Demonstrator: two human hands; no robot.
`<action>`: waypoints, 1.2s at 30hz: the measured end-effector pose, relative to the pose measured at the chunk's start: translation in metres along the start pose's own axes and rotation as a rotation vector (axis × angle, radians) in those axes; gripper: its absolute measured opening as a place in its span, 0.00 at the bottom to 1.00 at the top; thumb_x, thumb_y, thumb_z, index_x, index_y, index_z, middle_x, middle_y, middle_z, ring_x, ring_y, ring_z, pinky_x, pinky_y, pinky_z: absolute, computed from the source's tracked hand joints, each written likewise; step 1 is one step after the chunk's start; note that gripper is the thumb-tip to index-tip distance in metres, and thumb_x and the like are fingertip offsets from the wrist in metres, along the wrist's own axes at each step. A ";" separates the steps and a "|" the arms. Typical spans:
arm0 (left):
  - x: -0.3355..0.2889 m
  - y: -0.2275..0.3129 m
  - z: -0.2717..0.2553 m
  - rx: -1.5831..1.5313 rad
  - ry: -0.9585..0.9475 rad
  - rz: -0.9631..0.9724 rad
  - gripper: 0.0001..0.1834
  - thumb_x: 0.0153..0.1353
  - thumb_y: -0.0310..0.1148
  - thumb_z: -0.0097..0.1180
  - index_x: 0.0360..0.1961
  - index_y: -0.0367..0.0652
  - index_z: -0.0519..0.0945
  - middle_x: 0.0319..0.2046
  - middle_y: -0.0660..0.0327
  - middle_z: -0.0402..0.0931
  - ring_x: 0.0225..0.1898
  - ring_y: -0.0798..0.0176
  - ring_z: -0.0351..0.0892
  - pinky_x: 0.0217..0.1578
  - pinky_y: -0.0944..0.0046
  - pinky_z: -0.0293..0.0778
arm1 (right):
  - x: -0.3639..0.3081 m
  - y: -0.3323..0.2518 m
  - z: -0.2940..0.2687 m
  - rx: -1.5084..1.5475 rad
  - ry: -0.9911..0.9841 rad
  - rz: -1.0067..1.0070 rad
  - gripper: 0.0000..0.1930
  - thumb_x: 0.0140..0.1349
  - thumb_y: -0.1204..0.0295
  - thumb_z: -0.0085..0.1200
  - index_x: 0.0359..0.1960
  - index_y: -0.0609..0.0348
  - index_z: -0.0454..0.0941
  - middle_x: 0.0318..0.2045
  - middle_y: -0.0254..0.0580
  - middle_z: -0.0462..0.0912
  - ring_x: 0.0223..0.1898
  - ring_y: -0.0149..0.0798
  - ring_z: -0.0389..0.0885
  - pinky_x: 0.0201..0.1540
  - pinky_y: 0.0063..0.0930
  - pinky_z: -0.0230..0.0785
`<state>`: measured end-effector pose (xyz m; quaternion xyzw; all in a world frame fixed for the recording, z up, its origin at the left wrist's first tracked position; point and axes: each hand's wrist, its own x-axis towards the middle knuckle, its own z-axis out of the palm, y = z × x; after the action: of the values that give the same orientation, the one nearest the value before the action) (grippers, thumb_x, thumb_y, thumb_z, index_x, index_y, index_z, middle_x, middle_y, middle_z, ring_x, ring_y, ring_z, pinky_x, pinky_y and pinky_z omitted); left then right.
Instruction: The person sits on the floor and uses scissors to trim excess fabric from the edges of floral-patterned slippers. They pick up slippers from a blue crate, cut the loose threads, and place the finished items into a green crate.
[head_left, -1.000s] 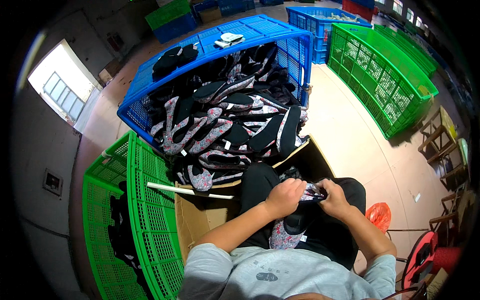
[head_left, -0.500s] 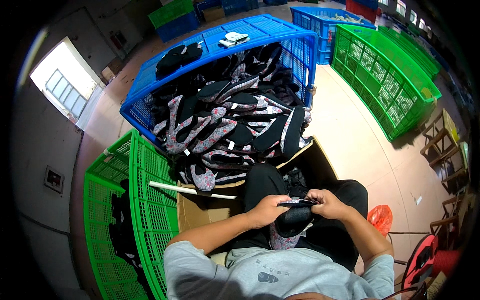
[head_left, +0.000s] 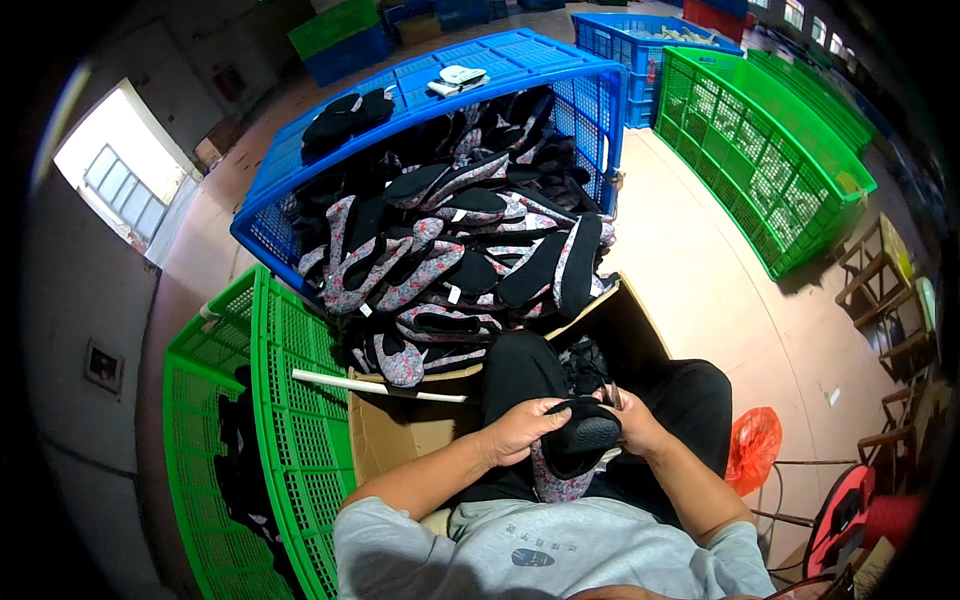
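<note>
So the left fingers (head_left: 543, 408) are pinching the edge of a black shoe piece (head_left: 592, 430), right fingers (head_left: 629, 413) are resting at its other side, can't tell how tight. It's sitting between them. Probably they're adjusting it; next move's likely needing steady two-sided support.

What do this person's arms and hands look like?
The left hand and right hand are human and ungloved. The forearms are bare, with no watch showing. Short, plain, pale grey sleeves end near the elbows.
</note>
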<state>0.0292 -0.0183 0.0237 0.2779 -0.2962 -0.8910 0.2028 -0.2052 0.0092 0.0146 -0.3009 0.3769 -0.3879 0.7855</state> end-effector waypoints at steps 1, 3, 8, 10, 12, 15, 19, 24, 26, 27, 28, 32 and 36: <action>0.000 0.003 0.002 -0.018 -0.037 -0.029 0.19 0.70 0.35 0.54 0.57 0.34 0.75 0.50 0.60 0.79 0.49 0.67 0.78 0.54 0.65 0.72 | 0.003 0.003 0.003 -0.009 0.037 -0.045 0.05 0.65 0.69 0.59 0.38 0.53 0.76 0.29 0.23 0.77 0.26 0.19 0.72 0.28 0.16 0.64; 0.000 0.008 0.006 -0.046 -0.112 -0.063 0.19 0.70 0.35 0.54 0.57 0.35 0.75 0.50 0.60 0.79 0.49 0.66 0.78 0.55 0.64 0.72 | 0.011 0.014 0.005 -0.023 0.112 -0.132 0.05 0.66 0.69 0.58 0.34 0.53 0.75 0.29 0.23 0.75 0.28 0.19 0.71 0.32 0.17 0.65; 0.010 -0.003 0.019 -0.136 -0.233 -0.179 0.19 0.66 0.32 0.59 0.55 0.35 0.75 0.49 0.58 0.79 0.50 0.62 0.79 0.56 0.60 0.72 | 0.018 0.023 -0.006 -0.074 0.100 -0.150 0.09 0.68 0.64 0.57 0.34 0.54 0.75 0.29 0.24 0.76 0.31 0.21 0.73 0.36 0.18 0.68; 0.017 -0.007 0.025 -0.172 -0.201 -0.126 0.19 0.64 0.29 0.60 0.55 0.35 0.75 0.48 0.58 0.80 0.49 0.62 0.79 0.55 0.60 0.73 | 0.019 0.016 -0.013 -0.038 0.080 -0.093 0.07 0.67 0.65 0.57 0.36 0.53 0.76 0.31 0.26 0.78 0.32 0.23 0.76 0.38 0.19 0.70; 0.022 -0.010 0.034 -0.158 -0.141 -0.055 0.19 0.63 0.26 0.61 0.55 0.35 0.76 0.47 0.57 0.80 0.48 0.61 0.80 0.54 0.60 0.74 | 0.021 0.028 -0.019 -0.030 0.077 -0.202 0.07 0.68 0.65 0.56 0.37 0.55 0.76 0.32 0.29 0.79 0.33 0.24 0.77 0.39 0.20 0.70; 0.024 -0.011 0.039 -0.165 -0.118 0.033 0.18 0.63 0.24 0.60 0.54 0.34 0.76 0.48 0.58 0.80 0.48 0.61 0.80 0.54 0.60 0.74 | 0.019 0.036 -0.015 0.050 0.171 -0.320 0.06 0.67 0.68 0.57 0.37 0.56 0.75 0.33 0.31 0.80 0.34 0.26 0.77 0.40 0.20 0.72; 0.030 -0.015 0.038 -0.140 -0.044 0.132 0.18 0.59 0.18 0.56 0.52 0.36 0.76 0.46 0.61 0.80 0.46 0.66 0.79 0.52 0.64 0.74 | 0.018 0.045 -0.005 0.068 0.395 -0.430 0.07 0.64 0.73 0.58 0.40 0.57 0.74 0.34 0.33 0.80 0.34 0.27 0.78 0.41 0.21 0.73; 0.035 -0.013 0.039 -0.200 0.111 0.290 0.24 0.52 0.13 0.51 0.53 0.35 0.77 0.48 0.57 0.81 0.48 0.61 0.80 0.53 0.60 0.74 | 0.013 0.071 -0.006 0.038 0.616 -0.412 0.08 0.64 0.73 0.59 0.41 0.56 0.73 0.32 0.30 0.78 0.29 0.24 0.74 0.33 0.18 0.69; 0.038 -0.016 0.039 -0.201 0.158 0.336 0.26 0.51 0.12 0.48 0.53 0.35 0.76 0.48 0.56 0.81 0.50 0.58 0.80 0.54 0.59 0.74 | 0.004 0.078 -0.010 0.119 0.549 -0.391 0.08 0.64 0.73 0.59 0.42 0.55 0.73 0.31 0.31 0.77 0.26 0.22 0.72 0.29 0.17 0.65; 0.040 -0.019 0.037 -0.208 0.159 0.340 0.26 0.51 0.12 0.47 0.54 0.35 0.76 0.48 0.56 0.81 0.50 0.58 0.80 0.54 0.58 0.73 | -0.001 0.073 -0.006 0.159 0.513 -0.378 0.08 0.64 0.72 0.58 0.42 0.55 0.73 0.30 0.31 0.77 0.24 0.22 0.71 0.27 0.16 0.63; 0.042 -0.023 0.034 -0.216 0.161 0.345 0.27 0.51 0.12 0.47 0.54 0.35 0.76 0.48 0.56 0.81 0.50 0.58 0.80 0.55 0.58 0.73 | -0.003 0.071 -0.005 0.152 0.470 -0.358 0.09 0.65 0.68 0.57 0.43 0.51 0.71 0.23 0.27 0.74 0.17 0.19 0.64 0.18 0.14 0.52; 0.046 -0.018 0.042 -0.219 0.111 0.361 0.28 0.52 0.12 0.46 0.56 0.36 0.74 0.51 0.57 0.79 0.51 0.59 0.78 0.57 0.58 0.70 | -0.014 0.078 -0.008 0.186 0.316 -0.317 0.13 0.65 0.66 0.59 0.46 0.54 0.71 0.24 0.26 0.71 0.18 0.19 0.62 0.24 0.14 0.56; 0.051 -0.021 0.046 -0.202 0.230 0.444 0.29 0.53 0.12 0.46 0.59 0.36 0.71 0.56 0.58 0.75 0.56 0.60 0.74 0.61 0.58 0.66 | -0.019 0.079 -0.009 0.181 0.169 -0.311 0.16 0.62 0.65 0.63 0.46 0.54 0.71 0.25 0.24 0.70 0.22 0.19 0.63 0.24 0.15 0.55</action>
<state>-0.0420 -0.0101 0.0217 0.2838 -0.2346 -0.8123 0.4523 -0.1899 0.0639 -0.0436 -0.2499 0.3540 -0.5605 0.7057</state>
